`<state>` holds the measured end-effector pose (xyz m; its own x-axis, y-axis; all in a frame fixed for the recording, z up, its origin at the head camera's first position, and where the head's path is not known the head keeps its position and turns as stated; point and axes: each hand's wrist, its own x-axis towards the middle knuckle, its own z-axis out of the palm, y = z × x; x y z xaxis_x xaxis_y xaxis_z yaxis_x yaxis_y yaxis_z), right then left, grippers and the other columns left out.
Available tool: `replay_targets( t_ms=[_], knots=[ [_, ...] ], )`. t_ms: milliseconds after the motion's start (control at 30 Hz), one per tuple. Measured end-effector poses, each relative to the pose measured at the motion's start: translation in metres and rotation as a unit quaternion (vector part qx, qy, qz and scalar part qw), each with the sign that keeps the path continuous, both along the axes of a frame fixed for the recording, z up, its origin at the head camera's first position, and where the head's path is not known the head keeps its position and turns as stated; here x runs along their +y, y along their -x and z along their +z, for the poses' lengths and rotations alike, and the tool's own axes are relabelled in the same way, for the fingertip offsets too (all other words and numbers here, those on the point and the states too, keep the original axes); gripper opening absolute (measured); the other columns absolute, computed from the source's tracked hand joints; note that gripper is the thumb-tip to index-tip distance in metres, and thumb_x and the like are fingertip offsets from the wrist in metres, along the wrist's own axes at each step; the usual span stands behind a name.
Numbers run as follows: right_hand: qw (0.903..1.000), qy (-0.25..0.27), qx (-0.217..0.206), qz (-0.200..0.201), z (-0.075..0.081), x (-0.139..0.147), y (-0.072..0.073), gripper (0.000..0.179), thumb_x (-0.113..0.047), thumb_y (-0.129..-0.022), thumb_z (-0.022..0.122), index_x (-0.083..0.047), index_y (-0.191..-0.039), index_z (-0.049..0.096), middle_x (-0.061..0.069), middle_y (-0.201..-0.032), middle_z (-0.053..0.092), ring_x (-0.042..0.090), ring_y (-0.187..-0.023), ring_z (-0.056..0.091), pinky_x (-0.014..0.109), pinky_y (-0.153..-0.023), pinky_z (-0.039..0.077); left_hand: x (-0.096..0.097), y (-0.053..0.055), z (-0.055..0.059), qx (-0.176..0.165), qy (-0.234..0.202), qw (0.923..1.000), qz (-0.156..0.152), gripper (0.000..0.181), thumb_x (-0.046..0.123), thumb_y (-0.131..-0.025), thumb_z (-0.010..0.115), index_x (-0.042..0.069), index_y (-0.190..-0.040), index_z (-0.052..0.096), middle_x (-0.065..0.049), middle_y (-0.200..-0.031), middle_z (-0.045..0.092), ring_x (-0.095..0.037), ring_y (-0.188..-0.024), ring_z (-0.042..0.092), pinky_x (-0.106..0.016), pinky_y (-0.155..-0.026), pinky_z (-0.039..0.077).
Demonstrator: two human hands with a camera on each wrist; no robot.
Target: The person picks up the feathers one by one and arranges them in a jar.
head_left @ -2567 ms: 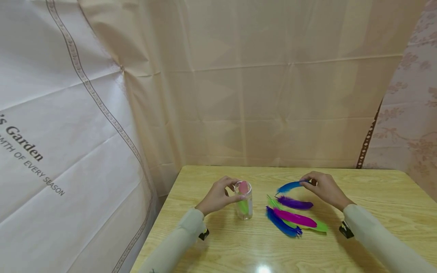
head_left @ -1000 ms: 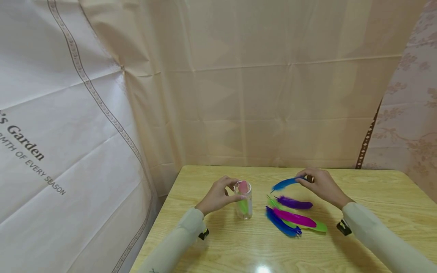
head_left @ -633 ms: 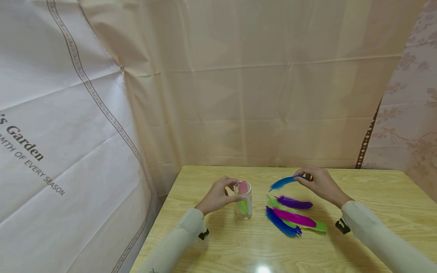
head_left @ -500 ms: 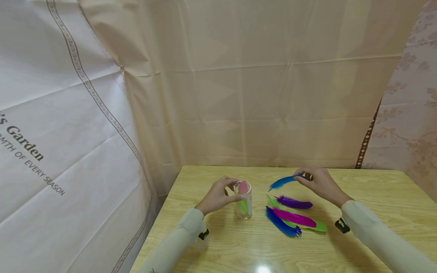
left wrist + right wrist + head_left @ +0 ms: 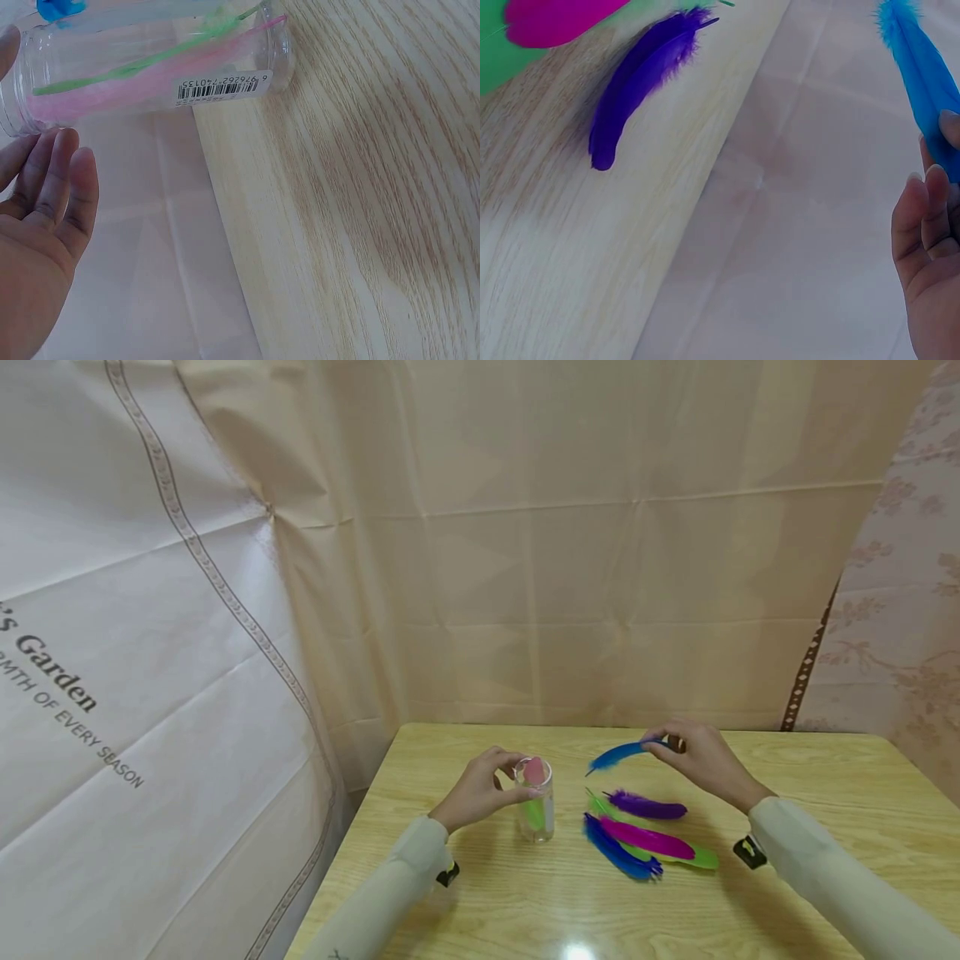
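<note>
My left hand grips a clear jar near its rim, thumb on the near side and fingers behind. The jar stands upright on the table, with a pink feather and a green feather inside and a barcode label on its wall. To the right, my right hand pinches a light blue feather by its broad end, raised above the table, quill pointing left and down toward the jar. Below it on the table lie a purple feather, a magenta feather, a dark blue feather and green ones.
The light wood table carries everything. A beige cloth hangs behind its far edge, and a white printed cloth hangs on the left. Each wrist wears a small dark device.
My right hand has lifted the light blue feather and shifted it slightly left, away from the purple feather. The left hand and jar have stayed still.
</note>
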<state>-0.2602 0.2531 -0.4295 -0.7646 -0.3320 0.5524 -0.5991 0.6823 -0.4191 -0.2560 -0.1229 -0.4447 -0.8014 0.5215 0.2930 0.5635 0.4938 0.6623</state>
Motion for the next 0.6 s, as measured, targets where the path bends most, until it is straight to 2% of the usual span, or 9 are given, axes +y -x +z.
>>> replay_targets(
  t_ms=[167,400,600],
  knots=[
    [1.0000,0.004,0.006,0.004,0.002,-0.002,-0.001,0.007,-0.025,-0.090,0.068,-0.026,-0.096,0.070,-0.013,-0.083,0.060,0.006,-0.063,0.049,0.023,-0.054,0.044,0.000,0.000,0.000,-0.005,-0.002,1.0000,-0.001,0.057,0.053,-0.078,0.072,0.026,-0.126,0.061,-0.003,-0.106,0.057,-0.027,-0.099,0.055,-0.026,-0.068,0.051],
    [1.0000,0.000,0.005,0.004,0.009,-0.005,-0.002,0.008,-0.025,-0.089,0.069,-0.025,-0.097,0.070,-0.012,-0.080,0.059,0.006,-0.062,0.048,0.023,-0.053,0.043,0.000,0.000,0.000,-0.003,0.005,1.0000,0.004,0.056,0.054,-0.078,0.072,0.026,-0.126,0.061,-0.004,-0.107,0.058,-0.013,-0.094,0.053,-0.026,-0.069,0.051],
    [0.9999,0.006,0.004,0.008,0.015,-0.007,-0.003,0.008,-0.026,-0.090,0.068,-0.025,-0.098,0.071,-0.012,-0.081,0.060,0.007,-0.061,0.048,0.023,-0.053,0.043,0.000,0.001,0.000,-0.002,0.006,1.0000,0.005,0.056,0.053,-0.078,0.072,0.027,-0.126,0.061,-0.006,-0.108,0.058,-0.008,-0.093,0.052,-0.026,-0.069,0.051]
  ],
)
